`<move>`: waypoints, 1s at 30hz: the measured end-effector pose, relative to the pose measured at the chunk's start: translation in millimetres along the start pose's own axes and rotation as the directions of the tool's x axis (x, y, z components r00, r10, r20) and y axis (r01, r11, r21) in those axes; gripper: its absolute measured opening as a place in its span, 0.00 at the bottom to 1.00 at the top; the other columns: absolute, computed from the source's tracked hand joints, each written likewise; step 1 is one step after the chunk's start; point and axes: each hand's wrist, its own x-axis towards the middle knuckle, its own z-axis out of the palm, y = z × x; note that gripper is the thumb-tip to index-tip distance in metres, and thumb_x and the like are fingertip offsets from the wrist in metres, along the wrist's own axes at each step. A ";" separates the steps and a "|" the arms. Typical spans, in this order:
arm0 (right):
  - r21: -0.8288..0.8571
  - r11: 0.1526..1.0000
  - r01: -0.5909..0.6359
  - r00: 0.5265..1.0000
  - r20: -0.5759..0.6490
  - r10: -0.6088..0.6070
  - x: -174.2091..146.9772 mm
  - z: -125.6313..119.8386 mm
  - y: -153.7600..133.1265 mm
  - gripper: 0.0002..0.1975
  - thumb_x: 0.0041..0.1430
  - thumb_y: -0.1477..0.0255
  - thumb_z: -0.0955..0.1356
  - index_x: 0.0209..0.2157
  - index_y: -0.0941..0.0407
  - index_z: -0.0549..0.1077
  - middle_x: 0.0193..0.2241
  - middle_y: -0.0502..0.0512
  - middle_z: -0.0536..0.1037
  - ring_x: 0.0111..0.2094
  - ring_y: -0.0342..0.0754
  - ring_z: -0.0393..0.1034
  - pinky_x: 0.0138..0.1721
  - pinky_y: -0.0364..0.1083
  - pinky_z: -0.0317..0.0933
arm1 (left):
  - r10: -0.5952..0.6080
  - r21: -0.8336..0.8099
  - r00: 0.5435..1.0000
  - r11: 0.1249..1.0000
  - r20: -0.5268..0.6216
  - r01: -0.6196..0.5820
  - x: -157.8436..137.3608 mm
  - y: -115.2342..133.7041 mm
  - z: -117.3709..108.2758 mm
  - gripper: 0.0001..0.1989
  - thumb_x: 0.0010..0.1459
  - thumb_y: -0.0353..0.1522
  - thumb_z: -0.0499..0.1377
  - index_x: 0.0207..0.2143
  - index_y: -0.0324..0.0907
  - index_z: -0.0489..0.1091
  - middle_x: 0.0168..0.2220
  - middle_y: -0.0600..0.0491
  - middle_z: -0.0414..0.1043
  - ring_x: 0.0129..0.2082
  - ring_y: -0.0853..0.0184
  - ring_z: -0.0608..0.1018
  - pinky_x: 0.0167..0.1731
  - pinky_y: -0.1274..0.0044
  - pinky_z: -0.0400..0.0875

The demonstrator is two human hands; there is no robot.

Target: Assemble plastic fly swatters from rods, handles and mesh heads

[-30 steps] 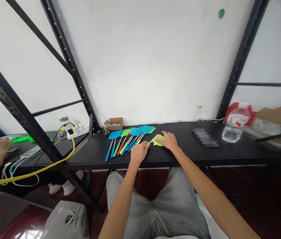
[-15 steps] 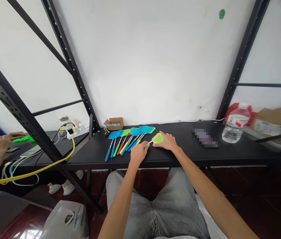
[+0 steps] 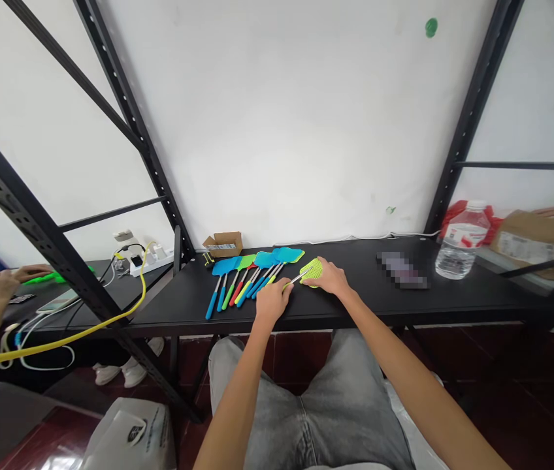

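Observation:
A yellow-green fly swatter (image 3: 311,273) with a perforated head and metal rod is held between both hands. My left hand (image 3: 272,302) is closed round its handle, which the fingers mostly hide. My right hand (image 3: 332,277) grips the right edge of the head, fingers behind it and thumb low. Just left of my hands lies a row of several more fly swatters (image 3: 245,262), blue and green heads toward the wall, overlapping, with blue, green, red and yellow handles toward me.
On the black table (image 3: 350,307), a small open cardboard box (image 3: 225,245) stands behind the row. At right lie a blurred-out object (image 3: 403,270) and a water bottle (image 3: 460,241). A yellow cable (image 3: 140,297) crosses at left, near another person's hands (image 3: 2,287). Black rack posts (image 3: 152,163) flank the table.
My right hand has shifted slightly on the swatter's head, and the head now faces up a little more. My left hand keeps its hold. The view has moved slightly.

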 end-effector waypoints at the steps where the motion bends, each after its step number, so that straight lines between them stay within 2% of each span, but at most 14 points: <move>1: 0.017 1.000 -0.013 1.000 -0.004 0.013 -0.1 -0.6 0.3 0.54 0.44 0.42 0.70 0.66 0.55 0.53 0.53 0.66 0.73 0.54 0.63 0.68 0.50 0.52 0.59 | 0.004 -0.003 1.000 1.000 0.000 -0.004 -0.2 0.0 -0.3 0.20 0.69 0.46 0.44 0.51 0.52 0.70 0.40 0.50 0.77 0.40 0.62 0.77 0.33 0.77 0.61; 9: 0.136 0.983 -0.123 0.991 -0.028 0.128 -3.1 -5.4 1.0 0.53 0.46 0.47 0.72 0.67 0.55 0.50 0.54 0.67 0.73 0.54 0.65 0.68 0.48 0.53 0.60 | 0.000 -0.002 1.000 1.000 0.000 0.000 -0.9 2.6 -3.1 0.19 0.69 0.45 0.45 0.51 0.52 0.70 0.39 0.51 0.77 0.39 0.62 0.77 0.31 0.78 0.60; 18: 0.346 0.923 -0.170 0.956 -0.168 0.239 3.9 -1.4 14.4 0.39 0.49 0.52 0.71 0.59 0.55 0.63 0.48 0.62 0.77 0.51 0.62 0.70 0.48 0.52 0.62 | -0.008 -0.004 1.000 1.000 0.012 0.008 -1.6 4.1 -6.4 0.19 0.69 0.45 0.45 0.51 0.51 0.70 0.40 0.50 0.77 0.40 0.61 0.78 0.32 0.78 0.61; 24: 0.547 0.823 -0.153 0.918 -0.231 0.324 4.9 -3.7 19.1 0.33 0.48 0.54 0.71 0.54 0.53 0.69 0.48 0.60 0.77 0.49 0.58 0.71 0.48 0.51 0.63 | -0.016 -0.002 1.000 1.000 0.002 0.016 -1.4 3.9 -6.0 0.20 0.69 0.45 0.44 0.52 0.51 0.70 0.41 0.50 0.77 0.41 0.61 0.78 0.33 0.78 0.62; 30: 0.730 0.678 -0.090 0.881 -0.258 0.396 9.8 -0.1 26.2 0.34 0.44 0.53 0.72 0.51 0.56 0.70 0.45 0.60 0.77 0.45 0.58 0.73 0.45 0.51 0.66 | -0.002 -0.008 1.000 1.000 -0.028 0.002 -1.3 2.0 -3.5 0.21 0.69 0.45 0.42 0.53 0.51 0.69 0.39 0.49 0.78 0.40 0.61 0.78 0.32 0.78 0.61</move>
